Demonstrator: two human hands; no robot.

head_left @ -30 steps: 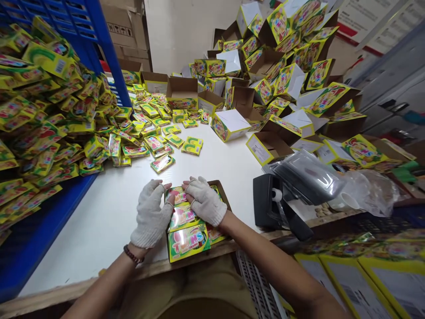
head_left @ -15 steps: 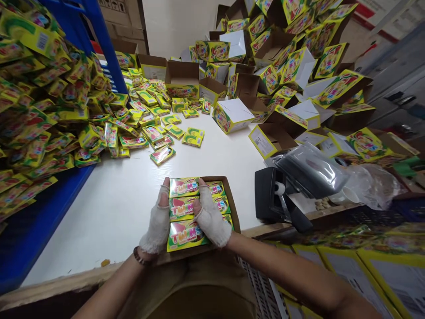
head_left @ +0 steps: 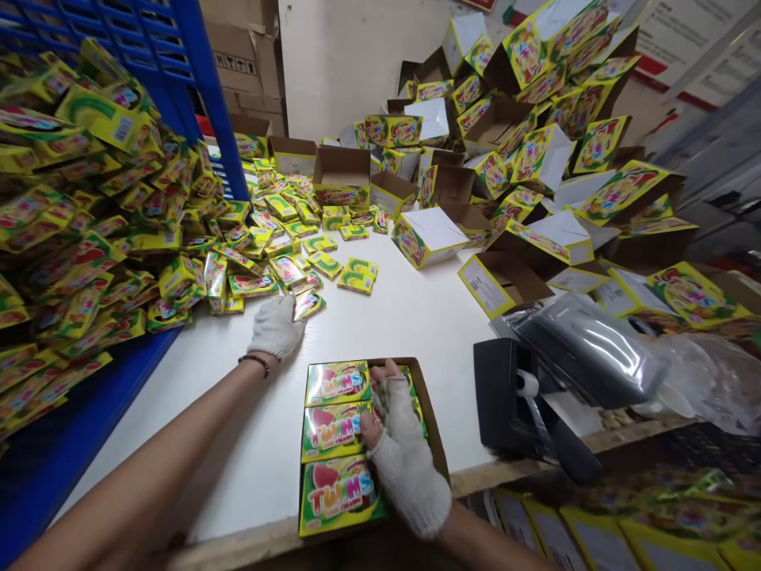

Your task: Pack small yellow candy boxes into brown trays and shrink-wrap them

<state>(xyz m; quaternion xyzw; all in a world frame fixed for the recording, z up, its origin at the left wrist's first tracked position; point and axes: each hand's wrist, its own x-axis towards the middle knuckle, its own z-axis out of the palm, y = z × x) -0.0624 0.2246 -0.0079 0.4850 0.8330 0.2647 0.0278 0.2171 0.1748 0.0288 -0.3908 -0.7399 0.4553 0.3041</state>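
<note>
A cardboard display box (head_left: 433,412) sits at the table's front edge, filled with small yellow-green "TWINS" candy packs (head_left: 336,432) lying face up. My right hand (head_left: 410,464), in a white fingerless glove, rests on the packs at the box's right side; thumb and fingers are apart. My left hand (head_left: 277,327), gloved likewise, is stretched forward to the near edge of the loose packs. Its fingertips meet a shiny loose pack (head_left: 309,304); they are mostly hidden, so I cannot tell whether they grip it.
A blue crate (head_left: 202,87) heaped with packs (head_left: 89,198) stands at left, spilling onto the white table (head_left: 238,412). Empty display boxes (head_left: 428,234) pile up at back right. A black tape dispenser (head_left: 505,396) and clear plastic wrap (head_left: 594,341) lie on the right.
My left hand has left the box's left side and moved forward to the loose packs. My right hand stays on the box. The view has shifted, so the box appears lower.
</note>
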